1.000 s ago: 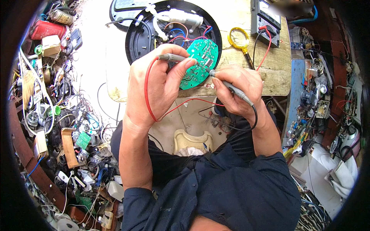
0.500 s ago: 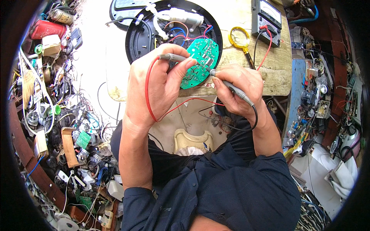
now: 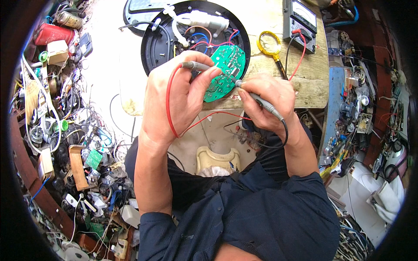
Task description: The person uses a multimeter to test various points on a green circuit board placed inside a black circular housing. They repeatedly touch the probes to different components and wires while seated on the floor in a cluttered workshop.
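Closed around a grey test probe [image 3: 197, 65] with a red lead is my left hand [image 3: 176, 93]. My right hand [image 3: 272, 100] grips a second grey probe [image 3: 262, 102], whose lead is black. Both tips point at a green circuit board [image 3: 228, 65]; whether they touch it is too small to tell. The board leans at the near edge of a round black housing [image 3: 154, 56], with red and blue wires running between them. Part of the board lies hidden behind my left fingers. The leads run to an analog multimeter [image 3: 300, 24] at the table's far right.
A yellow-rimmed magnifying glass [image 3: 270, 43] lies between the housing and the meter on the wooden table [image 3: 311, 89]. Heaps of cables and electronic scrap [image 3: 100, 161] crowd the left, and more parts [image 3: 348, 108] fill the right. A cream plastic stool [image 3: 217, 158] is below the table edge.
The right hand and its probe have shifted slightly to the left. The board's upper edge sits a little lower. Both hands keep their grip on the probes.
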A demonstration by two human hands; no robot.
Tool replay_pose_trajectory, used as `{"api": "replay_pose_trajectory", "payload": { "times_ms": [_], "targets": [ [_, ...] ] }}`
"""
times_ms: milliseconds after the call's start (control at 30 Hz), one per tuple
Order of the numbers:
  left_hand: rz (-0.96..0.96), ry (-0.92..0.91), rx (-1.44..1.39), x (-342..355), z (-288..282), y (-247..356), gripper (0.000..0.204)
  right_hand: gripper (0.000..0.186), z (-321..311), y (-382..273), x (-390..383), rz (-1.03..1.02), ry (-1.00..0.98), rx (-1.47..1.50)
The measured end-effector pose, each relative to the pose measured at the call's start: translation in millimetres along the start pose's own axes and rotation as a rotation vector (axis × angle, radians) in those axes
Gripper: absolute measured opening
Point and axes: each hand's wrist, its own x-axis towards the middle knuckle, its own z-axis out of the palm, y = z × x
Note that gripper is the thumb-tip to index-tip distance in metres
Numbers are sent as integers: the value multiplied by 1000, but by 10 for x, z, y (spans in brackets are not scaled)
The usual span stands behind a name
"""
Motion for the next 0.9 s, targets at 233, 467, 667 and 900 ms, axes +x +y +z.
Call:
{"api": "replay_pose_trajectory", "payload": {
  "times_ms": [233, 467, 667, 900],
  "targets": [
    [-81, -23, -19, -5, -8, 60, 11, 21, -18, 0, 1, -5, -14, 0],
    [3, 12, -29, 3, 44, -10, 12, 21, -13, -6, -6, 2, -3, 13],
    [-9, 3, -18, 20, 36, -10, 13, 22, -15, -6, -19, -4, -19, 32],
    [28, 30, 20, 56, 82, -15, 14, 24, -12, 16, -62, -39, -20, 6]
  ]
}}
